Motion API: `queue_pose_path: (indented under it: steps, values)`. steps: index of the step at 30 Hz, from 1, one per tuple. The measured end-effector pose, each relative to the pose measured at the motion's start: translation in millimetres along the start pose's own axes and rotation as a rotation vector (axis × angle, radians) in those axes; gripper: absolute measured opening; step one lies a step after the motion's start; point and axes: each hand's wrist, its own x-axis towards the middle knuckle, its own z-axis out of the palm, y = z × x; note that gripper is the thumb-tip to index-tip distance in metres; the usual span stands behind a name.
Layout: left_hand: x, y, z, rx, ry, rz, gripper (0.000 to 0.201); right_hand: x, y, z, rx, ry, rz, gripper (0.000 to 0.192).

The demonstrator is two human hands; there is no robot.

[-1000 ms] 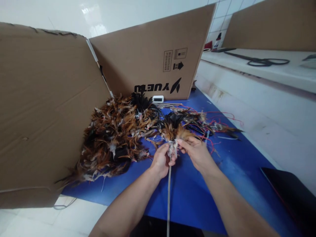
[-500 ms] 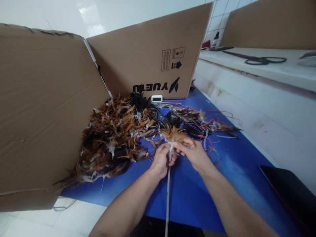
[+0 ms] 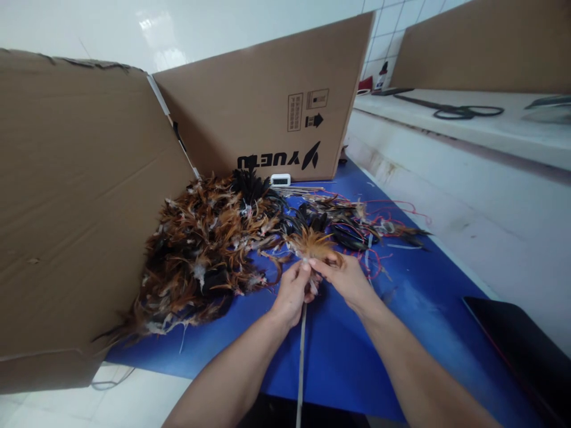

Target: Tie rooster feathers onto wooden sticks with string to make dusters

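Note:
My left hand and my right hand meet over the blue mat, fingertips pinched together on a small tuft of orange-brown feathers at the top of a thin pale stick. The stick runs straight down toward me between my forearms. My left hand grips the stick just under the tuft; my right thumb and fingers press on the tuft's base. A large heap of brown, orange and black feathers lies just left of my hands.
Cardboard panels stand to the left and behind. Loose feathers with red and white threads lie to the right. A small white device sits by the box. Scissors rest on the white ledge. A dark flat object lies at lower right.
Both hands have shifted slightly up and away with the tuft, and the fingers have closed tighter over its whitish base. The view has drifted a little.

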Motion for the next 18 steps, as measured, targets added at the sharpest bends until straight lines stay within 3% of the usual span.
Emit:
queue_pose_path:
  steps: [18]
  values:
    - [0, -3, 0.2, 0.111, -0.008, 0.03, 0.041, 5, 17, -6, -0.226, -0.02, -0.079, 0.027]
